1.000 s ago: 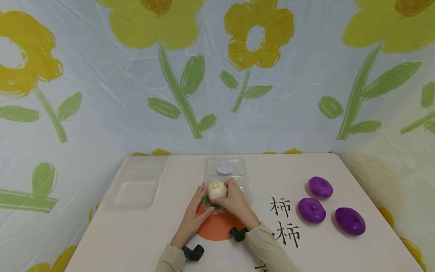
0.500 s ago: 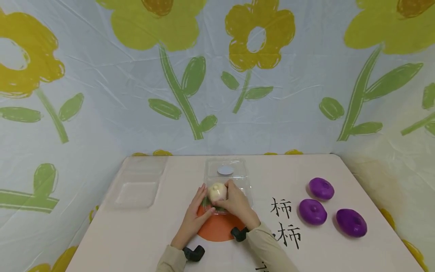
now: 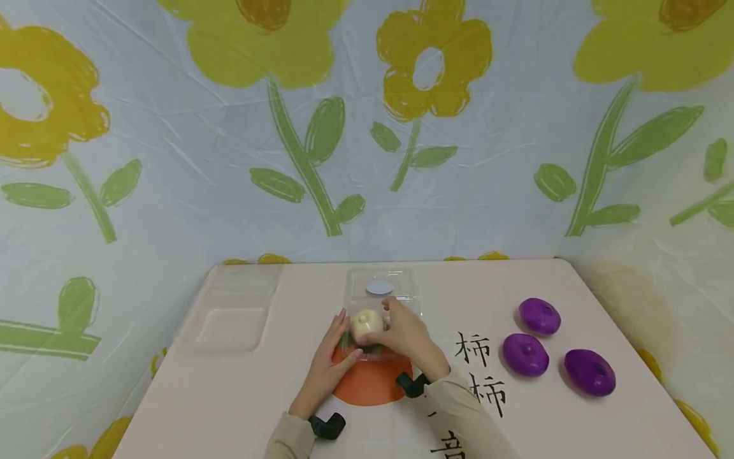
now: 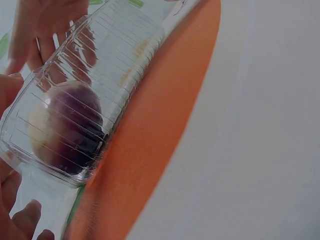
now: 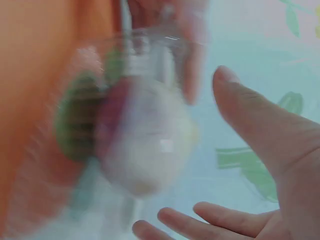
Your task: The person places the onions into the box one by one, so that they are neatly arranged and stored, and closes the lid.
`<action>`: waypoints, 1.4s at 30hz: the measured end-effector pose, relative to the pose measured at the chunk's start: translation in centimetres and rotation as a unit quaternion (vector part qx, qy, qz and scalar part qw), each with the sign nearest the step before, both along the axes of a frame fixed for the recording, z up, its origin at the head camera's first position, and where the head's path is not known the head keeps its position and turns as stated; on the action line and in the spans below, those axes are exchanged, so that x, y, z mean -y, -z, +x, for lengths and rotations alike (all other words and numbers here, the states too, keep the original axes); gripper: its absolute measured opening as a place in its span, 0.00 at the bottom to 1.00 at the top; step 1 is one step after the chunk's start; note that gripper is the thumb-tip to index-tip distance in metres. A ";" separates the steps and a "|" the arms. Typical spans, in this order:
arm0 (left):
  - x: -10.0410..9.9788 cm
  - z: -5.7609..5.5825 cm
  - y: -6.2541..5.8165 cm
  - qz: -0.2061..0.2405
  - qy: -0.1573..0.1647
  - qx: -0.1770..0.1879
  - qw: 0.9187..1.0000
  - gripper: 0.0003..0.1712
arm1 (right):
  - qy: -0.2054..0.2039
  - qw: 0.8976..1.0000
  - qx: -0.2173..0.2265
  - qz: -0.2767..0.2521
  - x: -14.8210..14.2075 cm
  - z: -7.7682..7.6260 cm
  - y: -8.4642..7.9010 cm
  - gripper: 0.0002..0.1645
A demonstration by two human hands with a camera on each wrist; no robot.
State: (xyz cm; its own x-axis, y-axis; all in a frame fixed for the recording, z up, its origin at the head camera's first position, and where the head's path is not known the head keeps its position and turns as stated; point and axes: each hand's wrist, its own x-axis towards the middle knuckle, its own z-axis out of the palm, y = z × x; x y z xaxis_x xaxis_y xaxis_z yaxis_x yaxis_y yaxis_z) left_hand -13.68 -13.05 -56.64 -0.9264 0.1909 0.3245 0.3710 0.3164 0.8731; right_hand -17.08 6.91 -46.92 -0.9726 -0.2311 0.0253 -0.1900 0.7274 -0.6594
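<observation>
A round cream-and-purple vegetable (image 3: 367, 324) with a small nub on top sits in the near end of a clear hinged plastic box (image 3: 398, 275), whose lid lies back. Ribbed plastic walls cover its side in the left wrist view, where its purple part (image 4: 77, 120) shows. My left hand (image 3: 323, 366) rests along the box's left side, fingers straight and thumb at the near edge. Over the right side hovers my right hand (image 3: 413, 335); the right wrist view, blurred, shows its thumb (image 5: 245, 100) and fingers spread apart, off the vegetable.
Three purple, flattened round vegetables (image 3: 526, 355) lie on the right of the table (image 3: 246, 395). Another clear box (image 3: 232, 319) stands at the back left, lid back. An orange shape (image 3: 373, 386) and black characters (image 3: 474, 349) are printed on the surface.
My right hand has loosened from the vegetable and shifted slightly right, its fingers parting from it. The left hand has stayed at the box's side.
</observation>
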 end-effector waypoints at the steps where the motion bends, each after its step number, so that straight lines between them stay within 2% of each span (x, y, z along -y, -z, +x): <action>1: 0.1 -0.1 0.3 -0.001 -0.001 -0.002 1.000 0.42 | 0.002 1.000 0.004 -0.001 -0.2 0.1 -0.5 0.51; 7: 0.4 -0.3 0.8 -0.001 0.004 -0.004 1.000 0.42 | 0.012 1.000 -0.002 0.007 -2.7 0.8 -3.3 0.48; 13: 0.4 -0.2 0.7 -0.001 0.005 -0.004 1.000 0.42 | 0.045 0.999 -0.022 0.003 -7.1 1.7 -5.3 0.48; 16: 0.5 -0.2 0.7 -0.003 0.003 -0.003 1.000 0.42 | 0.055 0.998 -0.037 -0.002 -9.6 2.3 -6.0 0.48; 19: 0.4 -0.3 0.7 -0.005 0.001 -0.002 1.000 0.42 | 0.063 0.996 -0.050 -0.030 -12.0 3.1 -6.3 0.46; 23: 0.4 -0.4 0.8 0.000 0.000 -0.006 1.000 0.42 | 0.072 0.990 -0.097 -0.066 -15.1 4.2 -6.3 0.38; 27: 0.3 -0.4 0.8 0.007 0.000 -0.011 1.000 0.42 | 0.098 0.980 -0.149 -0.083 -18.4 5.2 -4.9 0.31; 31: 0.3 -0.3 0.8 0.010 0.000 -0.006 1.000 0.42 | 0.130 0.971 -0.157 -0.128 -21.4 6.1 -2.5 0.29; 34: 0.3 -0.2 0.7 0.005 0.000 -0.001 1.000 0.42 | 0.152 0.963 -0.149 -0.165 -22.8 6.6 -0.4 0.30; 38: 0.3 -0.1 0.6 0.001 0.001 0.001 1.000 0.42 | 0.182 0.956 -0.135 -0.184 -23.8 7.1 2.3 0.33; 42: 0.3 -0.1 0.4 0.000 0.002 0.000 1.000 0.42 | 0.189 0.960 -0.101 -0.183 -24.1 7.3 4.1 0.40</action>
State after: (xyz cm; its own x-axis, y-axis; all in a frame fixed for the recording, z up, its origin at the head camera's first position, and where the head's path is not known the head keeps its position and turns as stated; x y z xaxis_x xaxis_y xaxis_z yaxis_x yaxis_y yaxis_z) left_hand -13.79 -13.33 -57.09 -0.9253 0.1958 0.3248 0.3730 0.3153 0.8726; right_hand -9.82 30.97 -51.06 -0.9519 0.1973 0.2342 -0.1090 0.4966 -0.8611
